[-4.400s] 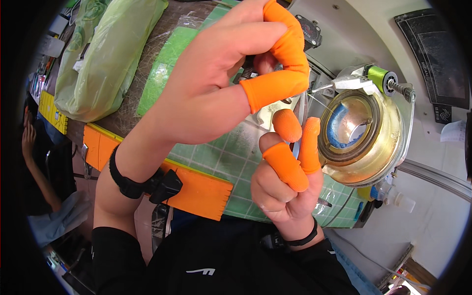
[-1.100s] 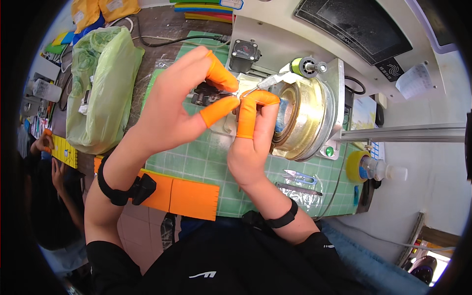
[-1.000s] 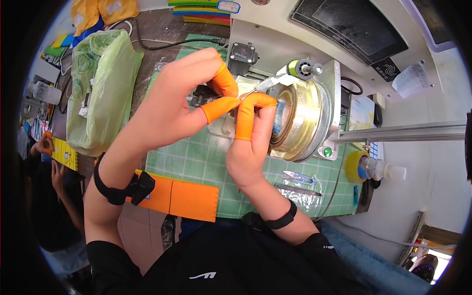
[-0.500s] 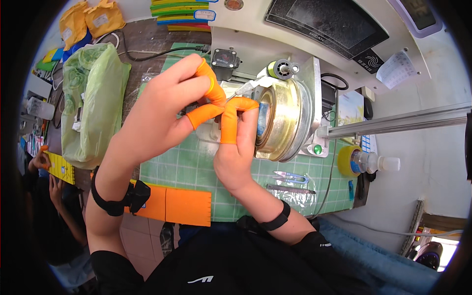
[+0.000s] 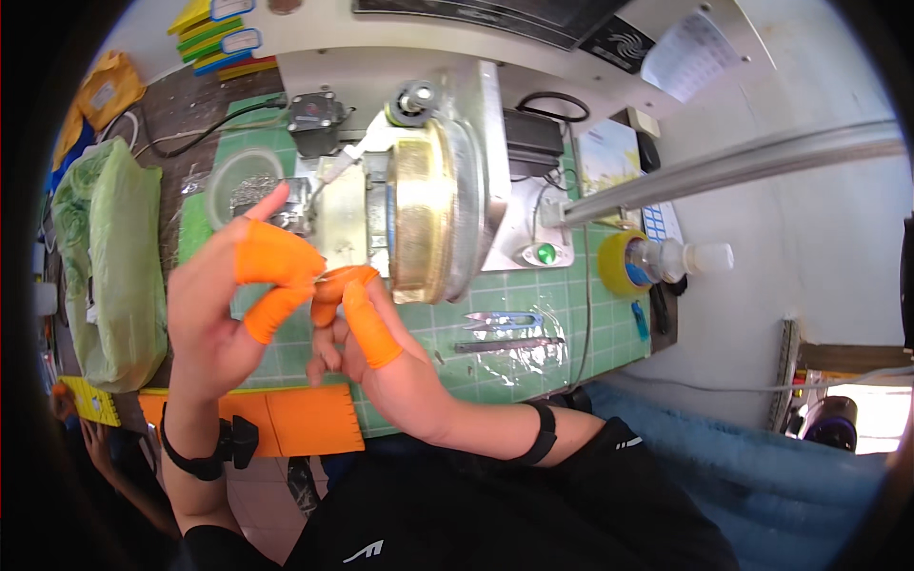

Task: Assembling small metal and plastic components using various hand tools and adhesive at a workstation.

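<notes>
Orange finger cots cover the thumb and index finger of my left hand (image 5: 214,309) and of my right hand (image 5: 395,366). Both hands are closed in a pinch, their fingertips meeting over the green gridded mat (image 5: 586,333). Whatever they pinch is too small to make out. Just beyond them is the machine's pale block (image 5: 343,209), with a large gold-coloured clear wheel (image 5: 419,214) to its right. Behind my left hand a round clear dish (image 5: 217,186) holds small metal bits. An orange board (image 5: 286,419) with a notched edge lies by my left wrist.
Blue thread snips (image 5: 503,321) and a dark slim strip (image 5: 509,345) lie on clear film at right. A metal rail (image 5: 724,171) crosses the right side, above a bottle (image 5: 681,257) and yellow tape roll (image 5: 619,262). At left are a green plastic bag (image 5: 129,266) and another person's hand (image 5: 95,443).
Both hands have come down from beside the wheel, nearer to me, still pinching together. The whole view has shifted, and the dish of metal bits now shows.
</notes>
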Demonstrator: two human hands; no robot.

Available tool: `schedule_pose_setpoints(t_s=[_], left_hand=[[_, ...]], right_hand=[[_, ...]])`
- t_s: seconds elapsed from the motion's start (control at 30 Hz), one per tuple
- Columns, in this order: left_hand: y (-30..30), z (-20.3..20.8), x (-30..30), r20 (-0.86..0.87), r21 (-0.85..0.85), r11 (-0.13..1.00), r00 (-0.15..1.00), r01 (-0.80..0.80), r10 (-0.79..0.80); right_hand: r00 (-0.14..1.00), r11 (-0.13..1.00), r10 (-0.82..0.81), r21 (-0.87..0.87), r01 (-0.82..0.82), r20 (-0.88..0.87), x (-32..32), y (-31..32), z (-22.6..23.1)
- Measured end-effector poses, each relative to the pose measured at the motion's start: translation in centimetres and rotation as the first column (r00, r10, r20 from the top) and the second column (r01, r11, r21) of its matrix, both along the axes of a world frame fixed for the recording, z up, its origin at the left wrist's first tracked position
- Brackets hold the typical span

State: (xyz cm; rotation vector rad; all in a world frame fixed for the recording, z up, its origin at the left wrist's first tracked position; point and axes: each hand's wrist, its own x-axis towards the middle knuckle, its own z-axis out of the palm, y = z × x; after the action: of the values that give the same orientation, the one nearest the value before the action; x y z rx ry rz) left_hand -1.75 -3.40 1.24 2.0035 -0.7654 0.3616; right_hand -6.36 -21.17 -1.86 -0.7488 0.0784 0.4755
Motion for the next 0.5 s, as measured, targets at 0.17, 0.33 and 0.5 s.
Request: schedule_pose_setpoints(t_s=[0.17,0.33,0.5], left_hand=[[0.6,-1.2,0.5,-0.192,-0.294,0.956,0.978,0.021,-0.080],[0.9,-0.9,1.0,-0.059,-0.201,0.976,0.993,0.089,-0.103],[0.4,-0.8,1.7,-0.021,-0.186,0.976,0.993,0.114,-0.119]], right_hand=[[0.766,0.750,0.615,-0.438,-0.496,0.187,0.6,-9.2,2.2],[0.473,0.572,-0.040,-0.368,0.733,0.880,0.9,-25.7,2.9],[0.423,-0.270,-0.296,-0.500,0.823,0.856,3.2,-34.1,4.3]])
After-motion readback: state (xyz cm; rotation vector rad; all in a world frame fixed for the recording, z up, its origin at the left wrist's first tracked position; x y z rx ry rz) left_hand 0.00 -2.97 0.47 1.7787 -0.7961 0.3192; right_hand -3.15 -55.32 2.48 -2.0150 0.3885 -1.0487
